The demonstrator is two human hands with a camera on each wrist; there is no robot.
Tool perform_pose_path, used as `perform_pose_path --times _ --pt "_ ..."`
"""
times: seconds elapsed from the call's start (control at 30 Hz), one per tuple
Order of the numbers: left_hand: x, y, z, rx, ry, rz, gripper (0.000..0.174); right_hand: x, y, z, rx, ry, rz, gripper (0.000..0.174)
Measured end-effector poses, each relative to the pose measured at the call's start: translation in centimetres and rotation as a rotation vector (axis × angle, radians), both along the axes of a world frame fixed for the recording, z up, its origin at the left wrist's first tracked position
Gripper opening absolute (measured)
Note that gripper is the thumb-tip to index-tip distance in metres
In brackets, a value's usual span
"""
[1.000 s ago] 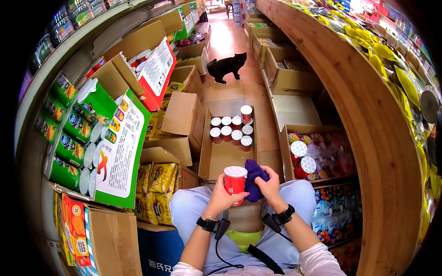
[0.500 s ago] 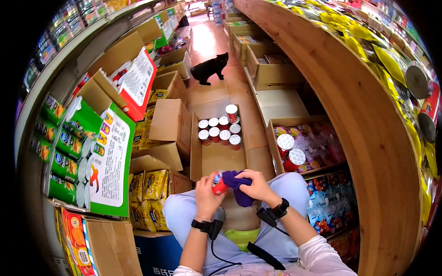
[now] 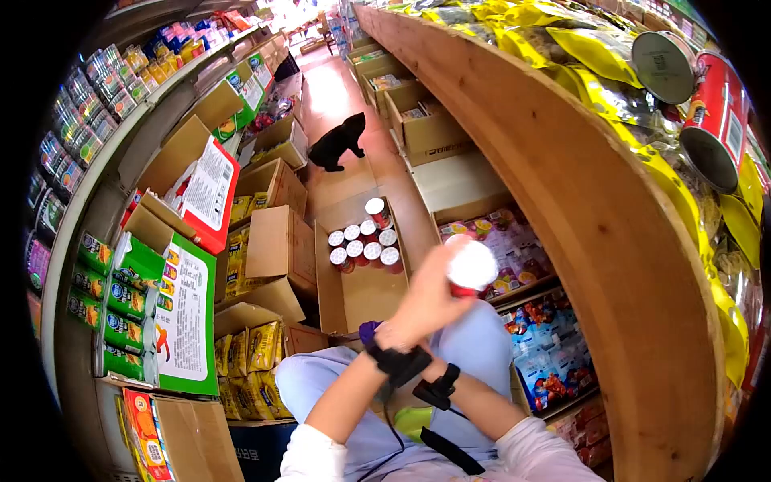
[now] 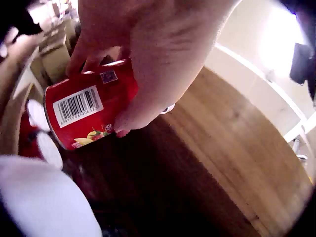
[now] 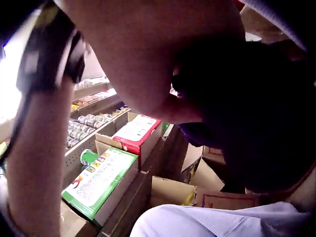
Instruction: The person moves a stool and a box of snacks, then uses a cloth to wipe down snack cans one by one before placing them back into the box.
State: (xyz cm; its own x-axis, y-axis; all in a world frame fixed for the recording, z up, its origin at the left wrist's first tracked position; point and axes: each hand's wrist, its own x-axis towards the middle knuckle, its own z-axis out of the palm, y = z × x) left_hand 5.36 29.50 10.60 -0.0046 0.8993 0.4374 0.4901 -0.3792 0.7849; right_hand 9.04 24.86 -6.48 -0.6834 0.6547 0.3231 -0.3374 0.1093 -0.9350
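My left hand (image 3: 426, 301) grips a red canister (image 3: 472, 269) with a white lid and reaches to the right, its arm crossing over the right one. In the left wrist view the canister (image 4: 91, 108) lies sideways, its barcode showing, fingers and thumb round it. A purple cloth (image 3: 369, 330) peeks out left of the crossed wrists. My right hand (image 5: 143, 64) grips this cloth (image 5: 242, 118), which looks nearly black in the right wrist view; the left arm mostly hides that hand from the head camera. Past the knees, an open carton (image 3: 365, 305) holds several red canisters (image 3: 353, 249) with white lids.
A black cat (image 3: 337, 145) stands in the aisle. Cartons with green canisters (image 3: 124, 329) and yellow packets (image 3: 261, 345) line the left. On the right, a box of pink packs (image 3: 514, 249) sits beside a thick wooden shelf edge (image 3: 610, 217).
The left hand has carried the red canister away from the purple cloth, up and to the right across the right arm. The right hand has moved left with the cloth. The view has shifted right.
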Motion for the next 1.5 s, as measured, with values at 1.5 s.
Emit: perform_pose_path --times 1.5 --pt "-5.1 0.5 -4.2 -0.052 -0.019 0.153 0.02 1.0 0.1 2.8 0.266 -0.227 -0.159 0.037"
